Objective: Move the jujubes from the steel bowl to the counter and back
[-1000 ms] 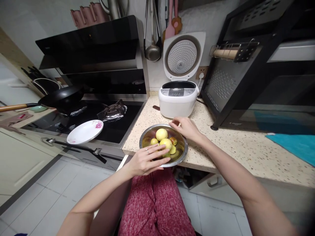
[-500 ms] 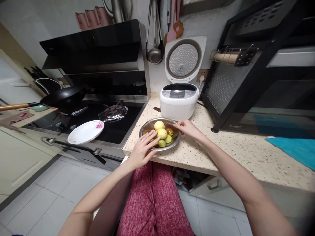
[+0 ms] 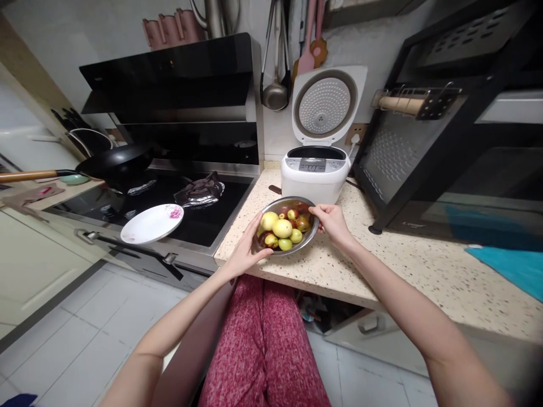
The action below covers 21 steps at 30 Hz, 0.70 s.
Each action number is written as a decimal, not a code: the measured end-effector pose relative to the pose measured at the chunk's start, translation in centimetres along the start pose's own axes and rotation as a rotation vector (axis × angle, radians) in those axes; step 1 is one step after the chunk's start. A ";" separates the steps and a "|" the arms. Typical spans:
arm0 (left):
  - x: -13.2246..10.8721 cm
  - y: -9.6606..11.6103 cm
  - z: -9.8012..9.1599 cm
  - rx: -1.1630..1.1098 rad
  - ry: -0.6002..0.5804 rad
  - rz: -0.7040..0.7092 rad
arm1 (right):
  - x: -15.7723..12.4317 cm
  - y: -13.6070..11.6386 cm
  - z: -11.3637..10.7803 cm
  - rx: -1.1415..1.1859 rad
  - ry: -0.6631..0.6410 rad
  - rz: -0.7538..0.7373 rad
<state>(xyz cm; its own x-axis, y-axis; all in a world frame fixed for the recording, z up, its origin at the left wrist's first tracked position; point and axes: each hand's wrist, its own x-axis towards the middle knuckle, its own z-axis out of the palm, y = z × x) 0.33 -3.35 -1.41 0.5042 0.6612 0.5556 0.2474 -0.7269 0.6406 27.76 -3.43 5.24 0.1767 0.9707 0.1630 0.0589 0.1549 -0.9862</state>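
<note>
A round metal bowl (image 3: 306, 244) is tilted over the counter's front edge, its left side lower. Inside lie several yellow-green and red-brown fruits (image 3: 282, 228) that look like jujubes. My right hand (image 3: 333, 224) pinches the bowl's right rim between thumb and fingers. Around the left side curves my left hand (image 3: 246, 254), its thumb along the near rim and its fingers against the outer wall, partly hidden. Just behind the bowl stands a white rice cooker (image 3: 314, 178) with its lid (image 3: 324, 104) raised.
A white flowered plate (image 3: 150, 224) juts over the front of the black stove (image 3: 199, 223). A wok (image 3: 116, 161) sits on the left burner, its wooden handle pointing left. On the right are a black rack (image 3: 394, 164) and a teal cloth (image 3: 509, 265) on the speckled counter (image 3: 407, 265).
My left hand has moved off the fruits to the bowl's left side. The bowl has gone from flat to tilted, and the fruits have shifted in it. My right hand keeps its rim grip.
</note>
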 end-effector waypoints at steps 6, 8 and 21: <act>1.3 -0.7 0.6 -0.100 0.092 -0.138 | 1.2 -1.5 1.2 -0.031 0.022 -0.041; 1.4 -0.5 0.7 -0.123 0.112 -0.177 | 1.9 -2.5 2.0 -0.077 -0.012 -0.056; 2.7 -3.4 0.5 -0.152 0.259 -0.224 | 5.6 -6.5 4.9 -0.393 -0.141 -0.044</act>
<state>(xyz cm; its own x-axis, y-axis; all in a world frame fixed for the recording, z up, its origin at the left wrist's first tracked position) 1.29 0.82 -2.33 0.2207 0.8400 0.4957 0.1928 -0.5358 0.8221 23.53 1.93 12.45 0.0316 0.9846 0.1722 0.4386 0.1411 -0.8876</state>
